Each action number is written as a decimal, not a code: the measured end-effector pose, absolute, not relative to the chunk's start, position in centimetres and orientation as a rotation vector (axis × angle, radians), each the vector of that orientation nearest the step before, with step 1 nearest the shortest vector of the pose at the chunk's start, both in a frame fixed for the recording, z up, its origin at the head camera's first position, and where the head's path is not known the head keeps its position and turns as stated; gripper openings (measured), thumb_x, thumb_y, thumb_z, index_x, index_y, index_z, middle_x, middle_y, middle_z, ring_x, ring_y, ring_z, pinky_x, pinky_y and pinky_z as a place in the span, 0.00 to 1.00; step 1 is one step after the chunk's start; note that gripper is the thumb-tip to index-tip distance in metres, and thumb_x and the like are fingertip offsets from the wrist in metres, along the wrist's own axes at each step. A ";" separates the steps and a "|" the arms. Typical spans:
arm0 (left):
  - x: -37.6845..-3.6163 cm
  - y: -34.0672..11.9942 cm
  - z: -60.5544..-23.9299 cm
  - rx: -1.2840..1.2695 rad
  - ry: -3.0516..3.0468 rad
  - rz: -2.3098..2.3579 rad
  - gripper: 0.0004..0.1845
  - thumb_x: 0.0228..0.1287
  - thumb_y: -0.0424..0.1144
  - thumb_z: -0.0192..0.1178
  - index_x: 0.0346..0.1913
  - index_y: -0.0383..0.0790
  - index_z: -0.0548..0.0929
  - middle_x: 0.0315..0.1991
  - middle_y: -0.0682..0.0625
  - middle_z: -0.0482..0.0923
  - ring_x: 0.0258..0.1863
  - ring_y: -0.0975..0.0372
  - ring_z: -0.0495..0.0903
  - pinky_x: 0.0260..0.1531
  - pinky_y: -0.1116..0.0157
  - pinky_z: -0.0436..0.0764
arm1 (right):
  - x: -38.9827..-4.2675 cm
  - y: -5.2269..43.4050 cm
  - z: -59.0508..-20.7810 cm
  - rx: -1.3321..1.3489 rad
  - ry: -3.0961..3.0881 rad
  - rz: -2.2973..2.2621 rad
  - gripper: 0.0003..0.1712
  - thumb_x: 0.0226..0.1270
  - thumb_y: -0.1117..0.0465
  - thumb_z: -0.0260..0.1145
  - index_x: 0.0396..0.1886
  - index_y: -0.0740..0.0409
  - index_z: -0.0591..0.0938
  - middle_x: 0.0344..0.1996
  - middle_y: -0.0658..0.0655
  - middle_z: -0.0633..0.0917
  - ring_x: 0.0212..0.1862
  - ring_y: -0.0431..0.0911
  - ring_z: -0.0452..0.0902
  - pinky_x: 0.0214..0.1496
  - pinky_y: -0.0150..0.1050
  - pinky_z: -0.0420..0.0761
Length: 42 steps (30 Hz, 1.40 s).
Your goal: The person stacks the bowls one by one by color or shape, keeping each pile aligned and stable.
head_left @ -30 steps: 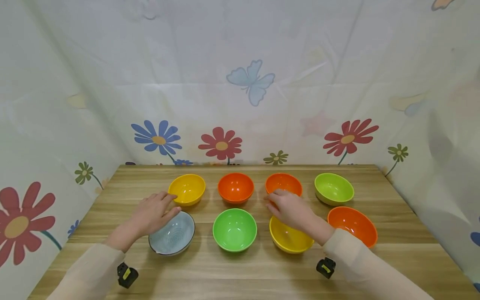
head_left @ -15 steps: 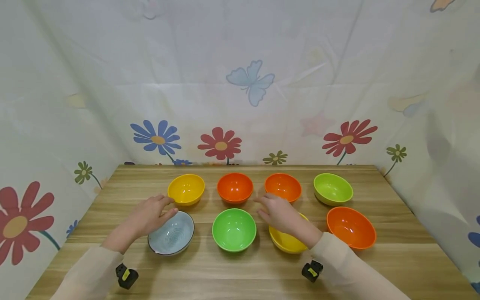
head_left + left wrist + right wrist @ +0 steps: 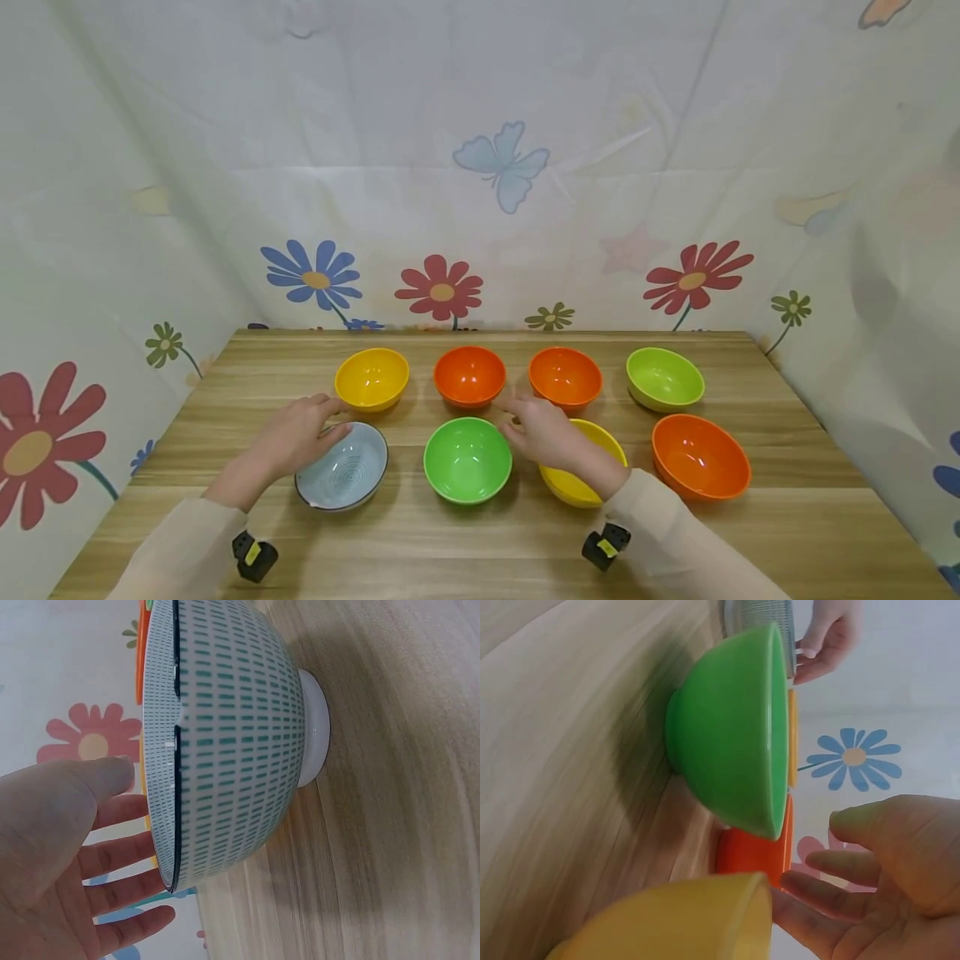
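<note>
My left hand (image 3: 294, 437) hovers by the far left rim of the grey-blue bowl (image 3: 348, 475), with its fingers spread and holding nothing. In the left wrist view that bowl (image 3: 240, 735) shows rows of green dashes and a dark, chipped rim; whether the fingers touch it I cannot tell. My right hand (image 3: 546, 433), its fingers loosely extended, is above the gap between the green bowl (image 3: 468, 462) and the front yellow bowl (image 3: 573, 487), partly covering the yellow one. Nothing is between its fingers in the right wrist view, where the green bowl (image 3: 731, 731) stands beside them.
Behind stand a yellow bowl (image 3: 372, 380), two orange bowls (image 3: 470, 377) (image 3: 566, 377) and a lime bowl (image 3: 665, 379). Another orange bowl (image 3: 701, 457) is at the front right. The wooden table (image 3: 420, 550) meets a flower-printed cloth (image 3: 360, 208) at the back and sides.
My right hand has moved left, from over the front yellow bowl and near the back orange bowl toward the green bowl. My left hand has drawn back slightly. The bowls stay in place.
</note>
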<state>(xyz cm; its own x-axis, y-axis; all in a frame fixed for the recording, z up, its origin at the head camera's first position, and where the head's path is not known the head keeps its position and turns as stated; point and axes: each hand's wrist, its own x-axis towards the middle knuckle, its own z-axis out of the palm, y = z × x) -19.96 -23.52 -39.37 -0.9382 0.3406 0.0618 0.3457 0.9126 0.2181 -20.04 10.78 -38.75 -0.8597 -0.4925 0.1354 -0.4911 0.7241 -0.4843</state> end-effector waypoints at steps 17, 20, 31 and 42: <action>-20.1 -23.5 -39.8 -0.574 -3.030 -0.447 0.09 0.57 0.34 0.63 0.41 0.44 0.83 0.36 0.52 0.82 0.36 0.59 0.80 0.39 0.57 0.81 | -19.7 9.6 -39.1 -0.698 2.932 -0.829 0.16 0.63 0.68 0.58 0.51 0.67 0.79 0.46 0.65 0.82 0.37 0.49 0.80 0.34 0.41 0.81; -20.1 -23.5 -39.8 -0.569 -3.037 -0.430 0.09 0.56 0.34 0.63 0.41 0.44 0.84 0.36 0.52 0.82 0.35 0.60 0.79 0.38 0.58 0.81 | -19.7 9.4 -39.3 -0.662 2.934 -0.824 0.16 0.62 0.68 0.58 0.50 0.66 0.80 0.43 0.63 0.83 0.32 0.47 0.77 0.32 0.38 0.80; -20.4 -23.5 -39.8 -0.547 -3.069 -0.441 0.10 0.55 0.31 0.62 0.41 0.43 0.84 0.35 0.52 0.82 0.32 0.61 0.78 0.35 0.60 0.81 | -19.6 9.2 -39.4 -0.647 2.961 -0.816 0.07 0.61 0.70 0.57 0.31 0.59 0.81 0.18 0.54 0.74 0.20 0.44 0.65 0.20 0.30 0.62; -20.5 -23.4 -39.4 -0.517 -3.113 -0.401 0.12 0.53 0.28 0.63 0.40 0.43 0.84 0.32 0.51 0.82 0.29 0.61 0.76 0.31 0.62 0.81 | -19.6 9.0 -39.8 -0.585 2.920 -0.779 0.13 0.61 0.72 0.54 0.38 0.59 0.83 0.18 0.51 0.75 0.19 0.42 0.66 0.20 0.29 0.64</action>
